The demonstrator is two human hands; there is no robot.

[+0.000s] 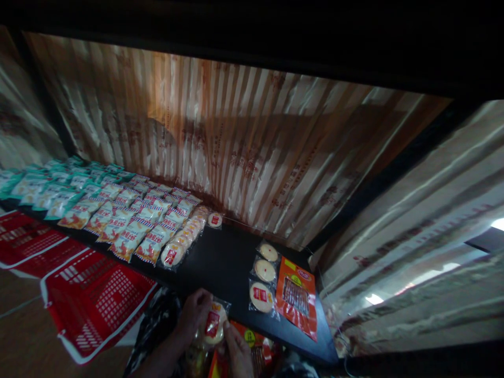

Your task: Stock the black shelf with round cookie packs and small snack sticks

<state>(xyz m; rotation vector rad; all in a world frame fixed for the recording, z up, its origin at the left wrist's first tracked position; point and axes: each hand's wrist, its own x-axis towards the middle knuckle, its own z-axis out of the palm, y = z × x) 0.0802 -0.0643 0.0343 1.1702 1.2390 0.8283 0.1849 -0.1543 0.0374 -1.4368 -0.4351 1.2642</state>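
Observation:
A round pale biscuit in a clear wrapper with a red label [212,324] is between my hands, just off the near edge of the black shelf. My left hand [193,315] grips its upper left side. At its lower right, the fingers of my right hand [237,350] are closed on the wrapper edge. Under and beside my right hand are orange packets [258,344], partly hidden. Similar wrapped biscuits [263,270] lie in a short column on the shelf, beside an orange bag of dark sticks [297,294].
Left along the black shelf [222,257] are a row of wrapped biscuits [185,236], white-and-orange snack bags [132,236] and green-and-white bags [59,194]. Red baskets [98,299] stand below at left. Striped plastic sheeting [236,131] hangs behind; a dark beam crosses above.

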